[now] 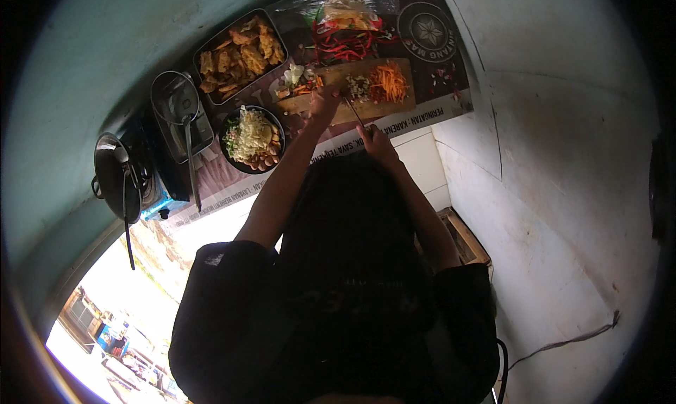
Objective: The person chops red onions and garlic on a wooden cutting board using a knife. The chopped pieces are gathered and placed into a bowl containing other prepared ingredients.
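A knife (353,111) is held by its handle in my right hand (376,140), near the front edge of a wooden cutting board (338,113). Its blade points towards my left hand (325,100), which rests over the board with its fingers drawn together; what lies under those fingers is hidden. Right of the blade are a small heap of chopped pale pieces (359,86) and a pile of orange strips (391,83), likely carrot. More orange pieces (306,88) and pale garlic-like bulbs (294,74) lie at the left. Long red chillies (346,46) lie behind the board.
Left stand a metal tray of fried pieces (243,55), a dark bowl of chopped vegetables (251,140), a strainer (175,97) over a metal tray, and a wok (113,177) on a stove (161,200). Plastic packaging (364,2) lies behind the chillies. A wall (528,113) rises right.
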Action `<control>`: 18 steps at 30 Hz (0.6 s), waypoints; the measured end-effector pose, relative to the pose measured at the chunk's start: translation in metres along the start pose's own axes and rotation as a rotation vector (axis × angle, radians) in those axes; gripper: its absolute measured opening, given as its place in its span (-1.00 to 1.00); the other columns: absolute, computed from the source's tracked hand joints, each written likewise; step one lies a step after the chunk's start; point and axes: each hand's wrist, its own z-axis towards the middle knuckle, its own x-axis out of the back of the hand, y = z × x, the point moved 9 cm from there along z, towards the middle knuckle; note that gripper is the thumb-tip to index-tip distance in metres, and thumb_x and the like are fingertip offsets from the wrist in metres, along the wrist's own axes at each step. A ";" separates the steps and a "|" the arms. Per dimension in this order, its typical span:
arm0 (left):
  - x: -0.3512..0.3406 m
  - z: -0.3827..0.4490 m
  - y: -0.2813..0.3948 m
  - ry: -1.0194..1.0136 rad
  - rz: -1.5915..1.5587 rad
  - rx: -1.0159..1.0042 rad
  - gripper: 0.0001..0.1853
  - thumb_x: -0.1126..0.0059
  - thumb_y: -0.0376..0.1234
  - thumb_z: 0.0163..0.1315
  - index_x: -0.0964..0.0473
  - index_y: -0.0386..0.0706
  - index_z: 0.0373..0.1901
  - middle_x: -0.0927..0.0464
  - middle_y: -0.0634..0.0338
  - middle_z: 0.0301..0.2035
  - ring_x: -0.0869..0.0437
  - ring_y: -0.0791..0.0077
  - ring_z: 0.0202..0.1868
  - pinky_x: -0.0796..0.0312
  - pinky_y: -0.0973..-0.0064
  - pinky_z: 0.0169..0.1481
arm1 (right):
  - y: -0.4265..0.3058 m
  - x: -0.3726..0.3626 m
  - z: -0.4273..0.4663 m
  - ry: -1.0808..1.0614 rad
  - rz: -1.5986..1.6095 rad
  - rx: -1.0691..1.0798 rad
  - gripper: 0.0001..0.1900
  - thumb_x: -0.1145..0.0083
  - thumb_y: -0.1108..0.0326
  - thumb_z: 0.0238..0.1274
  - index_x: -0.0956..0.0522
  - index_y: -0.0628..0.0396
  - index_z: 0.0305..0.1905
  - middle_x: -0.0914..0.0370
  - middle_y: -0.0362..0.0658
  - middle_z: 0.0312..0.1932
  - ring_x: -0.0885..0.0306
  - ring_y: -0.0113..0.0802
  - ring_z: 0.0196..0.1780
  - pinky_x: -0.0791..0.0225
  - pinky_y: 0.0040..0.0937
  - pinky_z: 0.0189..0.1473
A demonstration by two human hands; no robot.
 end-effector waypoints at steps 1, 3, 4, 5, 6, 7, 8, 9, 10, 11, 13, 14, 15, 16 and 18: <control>0.002 0.000 -0.001 0.053 -0.041 -0.032 -0.80 -0.15 -0.28 0.05 -0.56 -0.19 -0.34 -0.59 0.06 -0.44 -0.63 0.23 -0.39 -0.46 0.34 -0.27 | -0.001 0.000 -0.001 0.008 -0.024 -0.006 -0.51 0.10 -0.06 0.28 -0.41 0.29 -0.25 -0.50 0.19 -0.47 -0.50 0.18 -0.27 -0.34 -0.08 -0.31; -0.002 0.000 -0.008 0.078 -0.097 -0.008 -0.87 -0.15 -0.36 -0.06 -0.56 -0.16 -0.44 -0.58 0.05 -0.50 -0.63 0.14 -0.42 -0.44 0.30 -0.32 | -0.002 -0.002 -0.001 0.034 -0.067 -0.016 -0.49 0.11 -0.07 0.28 -0.40 0.30 -0.26 -0.50 0.21 -0.46 -0.50 0.21 -0.26 -0.34 -0.06 -0.30; -0.001 -0.001 -0.008 0.106 -0.128 -0.026 -0.86 -0.16 -0.35 -0.06 -0.56 -0.17 -0.43 -0.58 0.04 -0.49 -0.63 0.14 -0.41 -0.44 0.30 -0.32 | -0.003 -0.003 -0.001 0.051 -0.088 -0.022 -0.49 0.11 -0.08 0.28 -0.39 0.30 -0.25 -0.50 0.23 -0.46 -0.49 0.22 -0.26 -0.34 -0.04 -0.30; -0.002 -0.002 -0.010 0.113 -0.151 -0.022 -0.85 -0.16 -0.35 -0.06 -0.56 -0.19 -0.43 -0.58 0.03 -0.48 -0.63 0.14 -0.40 -0.44 0.29 -0.32 | -0.002 -0.004 -0.002 0.069 -0.103 -0.045 -0.49 0.12 -0.08 0.29 -0.38 0.30 -0.25 -0.50 0.24 -0.46 -0.49 0.23 -0.26 -0.34 -0.02 -0.30; -0.001 -0.003 -0.010 0.130 -0.177 -0.032 -0.83 -0.17 -0.34 -0.06 -0.56 -0.21 -0.42 -0.58 0.01 -0.47 -0.63 0.15 -0.39 -0.44 0.29 -0.31 | -0.005 -0.005 -0.002 0.072 -0.135 -0.033 -0.49 0.12 -0.08 0.29 -0.38 0.30 -0.25 -0.50 0.25 -0.46 -0.49 0.24 -0.25 -0.34 0.00 -0.30; -0.002 -0.002 -0.011 0.123 -0.163 -0.019 -0.83 -0.17 -0.33 -0.04 -0.56 -0.21 -0.42 -0.58 0.01 -0.45 -0.63 0.15 -0.38 -0.44 0.28 -0.31 | -0.006 -0.005 -0.002 0.075 -0.162 -0.039 -0.49 0.13 -0.08 0.29 -0.37 0.30 -0.24 -0.50 0.25 -0.45 -0.48 0.25 -0.25 -0.34 0.02 -0.30; -0.002 -0.001 -0.011 0.125 -0.153 -0.019 -0.83 -0.16 -0.33 -0.03 -0.57 -0.22 -0.42 -0.59 0.00 -0.44 -0.63 0.15 -0.38 -0.44 0.28 -0.30 | -0.007 -0.005 -0.002 0.079 -0.189 -0.046 -0.49 0.13 -0.08 0.29 -0.36 0.30 -0.24 -0.50 0.26 -0.45 -0.48 0.26 -0.25 -0.34 0.05 -0.29; -0.002 -0.001 -0.012 0.115 -0.144 -0.011 -0.83 -0.16 -0.32 -0.02 -0.57 -0.22 -0.42 -0.59 0.00 -0.43 -0.63 0.15 -0.37 -0.44 0.28 -0.29 | -0.009 -0.004 -0.002 0.079 -0.167 -0.042 -0.49 0.13 -0.08 0.29 -0.36 0.30 -0.22 -0.50 0.26 -0.44 -0.48 0.26 -0.24 -0.34 0.05 -0.28; -0.003 0.000 -0.011 0.105 -0.146 -0.017 -0.82 -0.16 -0.31 -0.01 -0.57 -0.22 -0.42 -0.59 0.00 -0.43 -0.63 0.15 -0.36 -0.45 0.29 -0.28 | -0.011 -0.004 -0.001 0.080 -0.146 -0.037 -0.49 0.13 -0.08 0.29 -0.36 0.29 -0.20 -0.50 0.27 -0.43 -0.47 0.27 -0.23 -0.34 0.05 -0.27; -0.004 0.000 -0.012 0.084 -0.149 -0.014 -0.82 -0.16 -0.31 0.00 -0.57 -0.22 -0.42 -0.59 0.00 -0.43 -0.63 0.15 -0.36 -0.45 0.29 -0.27 | -0.011 -0.003 0.000 0.084 -0.122 -0.044 -0.49 0.14 -0.08 0.29 -0.36 0.29 -0.19 -0.50 0.27 -0.42 -0.47 0.27 -0.23 -0.34 0.06 -0.26; -0.004 0.001 -0.011 0.073 -0.152 -0.024 -0.82 -0.17 -0.30 0.01 -0.57 -0.22 -0.42 -0.59 0.01 -0.42 -0.63 0.15 -0.35 -0.46 0.30 -0.25 | -0.013 -0.003 0.000 0.078 -0.076 -0.034 -0.49 0.14 -0.08 0.29 -0.37 0.30 -0.16 -0.50 0.28 -0.41 -0.47 0.27 -0.21 -0.34 0.04 -0.25; -0.003 0.000 -0.010 0.084 -0.159 -0.034 -0.82 -0.17 -0.30 0.01 -0.57 -0.22 -0.42 -0.60 0.02 -0.41 -0.64 0.16 -0.34 -0.46 0.31 -0.24 | -0.012 -0.002 0.000 0.077 -0.056 -0.034 -0.49 0.14 -0.07 0.29 -0.38 0.30 -0.15 -0.50 0.28 -0.40 -0.47 0.27 -0.20 -0.34 0.04 -0.24; -0.003 -0.001 -0.009 0.096 -0.166 -0.043 -0.82 -0.17 -0.30 0.01 -0.57 -0.22 -0.42 -0.60 0.02 -0.41 -0.64 0.16 -0.33 -0.47 0.31 -0.23 | -0.011 -0.002 0.000 0.065 -0.039 -0.034 -0.48 0.14 -0.08 0.29 -0.38 0.30 -0.14 -0.50 0.28 -0.38 -0.47 0.27 -0.19 -0.34 0.03 -0.23; -0.003 -0.002 -0.009 0.095 -0.168 -0.049 -0.82 -0.17 -0.30 0.01 -0.57 -0.22 -0.41 -0.60 0.03 -0.41 -0.64 0.17 -0.32 -0.46 0.31 -0.22 | -0.008 -0.002 0.000 0.051 -0.023 -0.036 -0.48 0.13 -0.08 0.29 -0.39 0.30 -0.13 -0.50 0.29 -0.37 -0.47 0.27 -0.18 -0.34 0.03 -0.22; -0.002 -0.002 -0.008 0.098 -0.166 -0.059 -0.83 -0.18 -0.31 0.01 -0.57 -0.22 -0.41 -0.60 0.04 -0.40 -0.64 0.17 -0.31 -0.46 0.32 -0.20 | -0.003 -0.002 -0.001 0.031 -0.049 -0.050 -0.47 0.13 -0.08 0.28 -0.40 0.30 -0.13 -0.50 0.29 -0.35 -0.46 0.26 -0.16 -0.34 0.02 -0.20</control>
